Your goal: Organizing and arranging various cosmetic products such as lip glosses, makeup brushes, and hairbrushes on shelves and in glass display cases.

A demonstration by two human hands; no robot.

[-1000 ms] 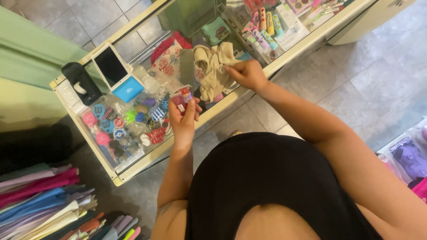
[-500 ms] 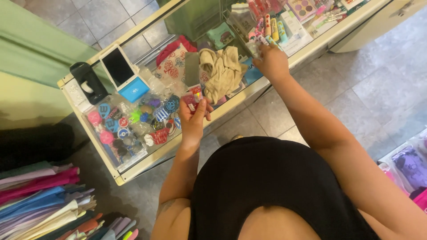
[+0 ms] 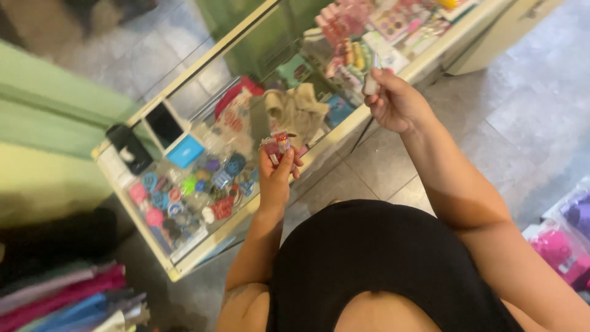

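A small red packet (image 3: 276, 146) is gripped upright in the left hand (image 3: 275, 178) above the glass display case (image 3: 184, 258) — a sorting step, it seems. A pale slim tube (image 3: 371, 81) is pinched in the right hand (image 3: 398, 103), long axis near vertical, tip up. Next, a careful set-down on the glass is judged necessary.

In front of you stands a glass counter (image 3: 344, 132) with a pale frame. On top of it lie a tan cloth (image 3: 298, 107), a black phone (image 3: 129, 149) and a small blue box (image 3: 184, 151). Under the glass you see lots of round colourful badges (image 3: 184, 197). Folded clothes (image 3: 61, 298) in pink and blue sit low on your left. Grey floor tiles (image 3: 522, 117) lie beside the counter.
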